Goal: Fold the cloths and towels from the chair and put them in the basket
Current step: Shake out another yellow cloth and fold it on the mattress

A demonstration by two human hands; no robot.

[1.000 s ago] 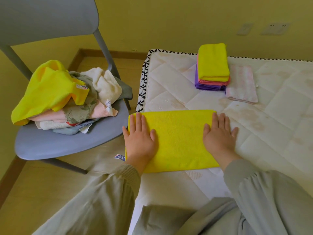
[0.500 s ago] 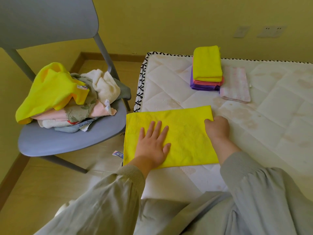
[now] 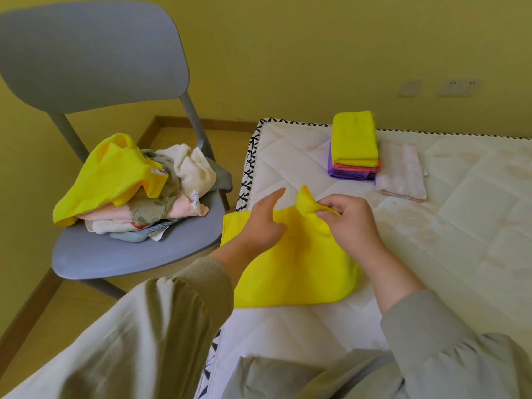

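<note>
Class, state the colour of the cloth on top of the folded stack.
The top cloth is yellow; head view shows it.

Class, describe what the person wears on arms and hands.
The left sleeve and right sleeve are loose, pale grey-green and long, gathered into ribbed cuffs at the wrists. The left hand and right hand are bare: no gloves, rings or watch show.
</note>
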